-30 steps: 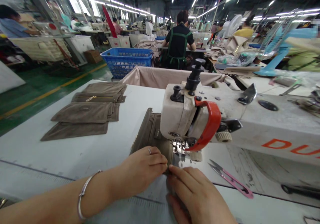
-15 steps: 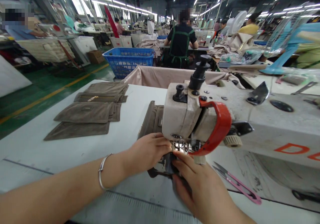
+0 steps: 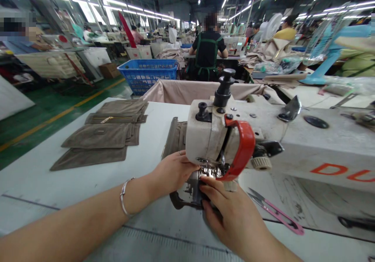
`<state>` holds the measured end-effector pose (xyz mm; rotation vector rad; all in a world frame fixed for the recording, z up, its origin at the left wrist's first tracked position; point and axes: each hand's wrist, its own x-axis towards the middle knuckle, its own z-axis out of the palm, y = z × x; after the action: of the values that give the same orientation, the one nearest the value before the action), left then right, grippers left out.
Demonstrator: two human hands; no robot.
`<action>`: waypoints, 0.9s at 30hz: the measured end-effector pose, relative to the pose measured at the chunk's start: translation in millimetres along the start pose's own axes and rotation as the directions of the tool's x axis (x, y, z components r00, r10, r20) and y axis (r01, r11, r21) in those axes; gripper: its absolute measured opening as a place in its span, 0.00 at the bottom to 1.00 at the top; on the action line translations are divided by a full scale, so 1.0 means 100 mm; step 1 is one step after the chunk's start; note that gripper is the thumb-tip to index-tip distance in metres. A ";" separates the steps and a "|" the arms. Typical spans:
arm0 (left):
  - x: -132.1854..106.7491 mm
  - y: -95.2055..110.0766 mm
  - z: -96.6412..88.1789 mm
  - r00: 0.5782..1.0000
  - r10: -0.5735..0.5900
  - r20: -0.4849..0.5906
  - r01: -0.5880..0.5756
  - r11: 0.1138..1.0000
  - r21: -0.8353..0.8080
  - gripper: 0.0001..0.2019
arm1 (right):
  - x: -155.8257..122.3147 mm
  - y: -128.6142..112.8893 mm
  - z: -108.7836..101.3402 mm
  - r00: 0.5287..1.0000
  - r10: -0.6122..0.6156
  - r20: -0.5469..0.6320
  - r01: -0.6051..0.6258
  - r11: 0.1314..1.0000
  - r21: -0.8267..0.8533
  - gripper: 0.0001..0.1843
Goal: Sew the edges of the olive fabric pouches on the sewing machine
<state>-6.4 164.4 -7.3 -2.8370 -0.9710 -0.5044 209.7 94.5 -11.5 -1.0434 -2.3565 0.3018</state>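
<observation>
partly behind mach. head, brn piece just past l. fingers

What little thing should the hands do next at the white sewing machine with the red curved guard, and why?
Perhaps the bare right hand should ease its fingertips back slightly: they look very close to the shiny metal presser foot. The bare left hand, with its silver bracelet, is beside the brown fabric piece and could steady it.

The pouch is grey-brown, the sewing machine off-white, its guard red, the snips pink-handled.
</observation>
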 end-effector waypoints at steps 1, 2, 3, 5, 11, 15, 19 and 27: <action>0.00 0.00 0.00 1.000 -0.003 0.006 0.003 1.000 -0.002 0.10 | 0.00 0.00 0.00 1.000 0.008 0.000 -0.008 1.000 0.001 0.15; 0.00 0.00 0.00 1.000 -0.004 0.009 0.004 1.000 -0.003 0.10 | 0.00 -0.01 -0.01 1.000 0.017 0.002 -0.017 1.000 0.001 0.15; 0.00 0.00 0.00 1.000 -0.004 0.012 0.004 1.000 -0.008 0.09 | 0.00 -0.01 -0.01 1.000 0.023 0.003 -0.023 1.000 0.003 0.15; 0.02 0.00 -0.01 1.000 0.001 0.012 0.000 1.000 -0.024 0.09 | 0.01 -0.02 -0.02 1.000 0.026 0.009 -0.026 1.000 0.010 0.14; 0.05 0.03 -0.17 0.995 -0.052 0.079 0.060 0.993 -0.099 0.11 | 0.02 -0.02 -0.06 0.999 0.018 0.039 -0.019 0.999 0.043 0.15; -0.07 0.28 -0.36 0.968 -0.211 0.135 0.225 0.968 -0.107 0.12 | -0.02 0.01 -0.13 0.998 -0.014 0.055 0.009 0.996 0.090 0.15; -0.29 0.65 -0.50 0.943 -0.256 0.211 0.292 0.943 -0.161 0.24 | -0.05 0.04 -0.22 0.993 -0.051 0.108 0.040 0.994 0.102 0.17; -0.54 0.93 -0.32 0.982 -0.184 0.038 0.185 0.981 -0.050 0.20 | -0.07 0.01 -0.28 0.989 -0.104 0.103 0.096 0.992 0.079 0.17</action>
<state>1.7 53.0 5.8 -2.8247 -1.2535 -0.5097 229.9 89.8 8.5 -0.8912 -2.4641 0.4128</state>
